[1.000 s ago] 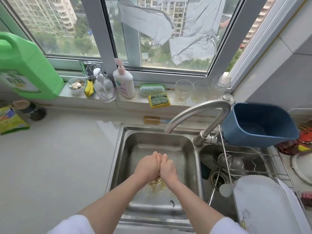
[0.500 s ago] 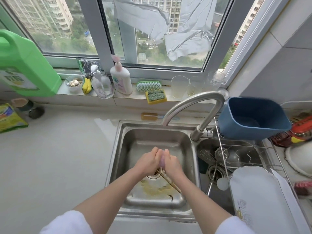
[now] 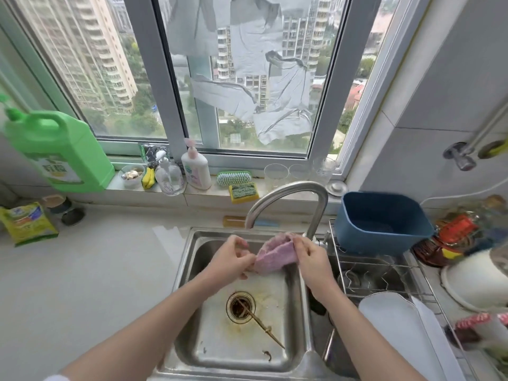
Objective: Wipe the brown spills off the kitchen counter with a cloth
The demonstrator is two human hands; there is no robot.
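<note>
A pink cloth (image 3: 276,254) hangs stretched between my two hands above the steel sink (image 3: 242,350). My left hand (image 3: 229,261) pinches its left lower edge. My right hand (image 3: 312,261) grips its right upper corner. Both hands are under the curved tap (image 3: 286,200). The pale counter (image 3: 82,270) lies to the left of the sink, and no brown spill shows on it. Brownish residue and a thin stick (image 3: 261,323) lie in the sink around the drain (image 3: 240,307).
On the window sill stand a big green jug (image 3: 59,152), pump bottles (image 3: 195,166), a brush (image 3: 233,177), a sponge (image 3: 243,192) and glasses (image 3: 275,174). A yellow-green packet (image 3: 27,224) lies far left. Right of the sink are a blue tub (image 3: 382,222), wire rack (image 3: 379,273) and white plate (image 3: 406,334).
My hands were pressed together low in the sink, squeezing the cloth. Now they have risen, moved apart and spread the pink cloth open. The camera has tilted up.
</note>
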